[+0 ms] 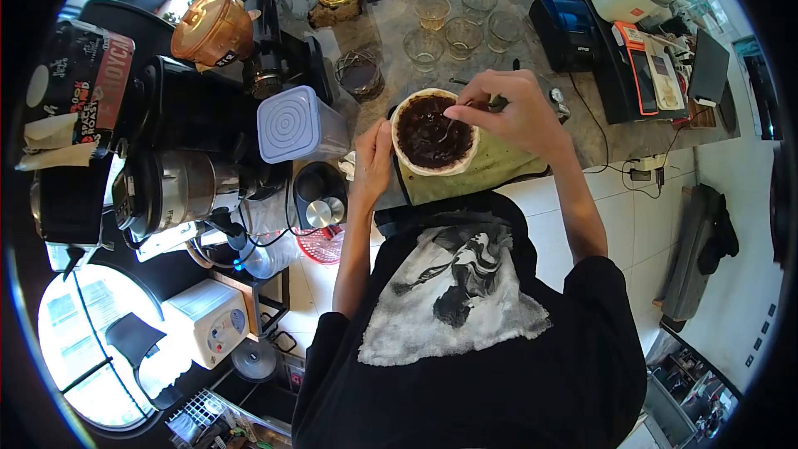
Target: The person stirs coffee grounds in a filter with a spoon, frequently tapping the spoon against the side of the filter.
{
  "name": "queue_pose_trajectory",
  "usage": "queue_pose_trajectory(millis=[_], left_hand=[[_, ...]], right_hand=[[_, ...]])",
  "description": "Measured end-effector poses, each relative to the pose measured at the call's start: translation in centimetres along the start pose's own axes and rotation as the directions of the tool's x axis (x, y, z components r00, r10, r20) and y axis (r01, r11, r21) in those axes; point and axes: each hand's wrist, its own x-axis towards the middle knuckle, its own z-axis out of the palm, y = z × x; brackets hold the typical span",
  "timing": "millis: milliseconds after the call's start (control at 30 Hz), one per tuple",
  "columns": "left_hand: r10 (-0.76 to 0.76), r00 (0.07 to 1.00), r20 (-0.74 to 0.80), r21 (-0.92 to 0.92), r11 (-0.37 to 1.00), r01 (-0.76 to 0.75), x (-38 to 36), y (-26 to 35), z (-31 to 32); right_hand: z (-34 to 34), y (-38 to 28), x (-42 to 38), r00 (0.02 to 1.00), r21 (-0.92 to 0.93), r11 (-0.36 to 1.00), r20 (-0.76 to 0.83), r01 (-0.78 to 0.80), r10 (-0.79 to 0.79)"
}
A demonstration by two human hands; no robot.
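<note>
A white, round vessel (458, 168) with an uneven rim is filled with a wet, dark brown mass (426, 135) that looks like coffee grounds. It sits over a green cloth (499, 168) at the counter's near edge. My left hand (373, 152) lies against the vessel's left side, fingers stretched out. Above its right side, my right hand (511, 112) pinches a thin metal spoon (450, 123), whose lower end dips into the dark mass. Most of the spoon's handle is hidden by my fingers.
Several clear glasses (462, 37) stand behind the vessel, beside a glass of dark liquid (359, 73). To the left are a lidded plastic container (301, 126), a black device with a silver knob (322, 209) and a copper-coloured pot (213, 27). A black printer-like box (569, 32) stands right.
</note>
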Motion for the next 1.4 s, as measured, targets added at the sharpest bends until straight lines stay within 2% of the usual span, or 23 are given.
queue_pose_trajectory(millis=[67, 100, 300, 367, 600, 667, 800, 867, 900, 967, 1000, 1067, 1167, 1300, 1367, 1400], left_hand=[[-0.005, 1.000, 0.004, -0.007, 1.000, 0.005, 0.0, 0.0, 0.0], [-0.004, 1.000, 0.004, -0.002, 1.000, 0.004, 0.0, -0.1, 0.0], [-0.007, 1.000, 0.006, -0.005, 1.000, 0.007, 0.0, -0.4, 0.0], [-0.009, 1.000, 0.006, -0.013, 1.000, 0.009, 0.0, -0.7, 0.0], [-0.005, 1.000, 0.013, -0.009, 1.000, 0.005, 0.0, -0.2, 0.0], [-0.010, 1.000, 0.018, -0.008, 1.000, 0.011, 0.0, -0.1, 0.0], [-0.003, 1.000, 0.016, -0.027, 1.000, 0.004, 0.1, 0.4, 0.1], [0.009, 1.000, 0.017, -0.030, 1.000, -0.008, 0.1, 0.5, 0.2], [0.018, 1.000, 0.014, -0.016, 1.000, -0.018, 0.2, 0.1, 0.1], [0.024, 1.000, 0.014, -0.005, 1.000, -0.024, 0.1, -0.2, 0.1], [0.014, 1.000, 0.019, -0.007, 1.000, -0.014, 0.1, -0.2, 0.0], [0.004, 1.000, 0.023, -0.008, 1.000, -0.003, 0.1, -0.2, 0.0], [0.030, 0.999, 0.015, 0.015, 0.999, -0.031, 0.2, -0.2, 0.0], [-0.003, 1.000, 0.019, 0.013, 1.000, 0.003, 0.1, -0.3, 0.0], [-0.014, 1.000, 0.016, 0.010, 1.000, 0.013, 0.1, -0.5, -0.1], [-0.011, 1.000, 0.017, -0.001, 1.000, 0.011, 0.1, -0.7, -0.1]], right_hand=[[0.7, 0.8, -0.1, 0.995, -0.009, 1.000, 0.093, -0.019, 0.020], [1.2, 1.2, -0.2, 0.996, -0.009, 1.000, 0.091, -0.019, 0.020], [2.7, 2.3, 0.0, 0.998, -0.108, 0.994, -0.054, 0.023, -0.028], [2.0, 1.8, 0.1, 0.989, -0.159, 0.987, -0.150, -0.008, -0.016], [0.0, -0.8, -0.1, 0.986, -0.064, 0.996, -0.161, -0.059, 0.048], [0.4, -0.9, -0.2, 0.994, 0.007, 0.998, -0.089, -0.063, 0.063], [2.7, 0.9, -0.6, 0.995, -0.041, 0.995, 0.028, -0.092, 0.093], [2.9, 1.2, -0.5, 0.999, -0.183, 0.982, 0.001, -0.052, 0.053], [2.8, 1.1, -0.4, 0.999, -0.182, 0.982, 0.002, -0.050, 0.051], [2.1, 0.7, -0.3, 0.994, -0.213, 0.975, -0.096, -0.070, 0.051], [1.7, 0.4, -0.4, 0.994, -0.214, 0.974, -0.096, -0.071, 0.052], [1.1, -0.2, -0.4, 0.977, -0.174, 0.977, -0.193, -0.123, 0.089], [-0.2, -1.7, -0.3, 0.965, -0.124, 0.977, -0.219, -0.171, 0.141], [-0.4, -1.7, -0.3, 0.970, -0.103, 0.976, -0.173, -0.192, 0.172], [-0.1, -1.5, -0.3, 0.979, -0.044, 0.978, -0.012, -0.205, 0.205], [0.0, -1.3, -0.3, 0.979, -0.042, 0.978, -0.010, -0.205, 0.204]])
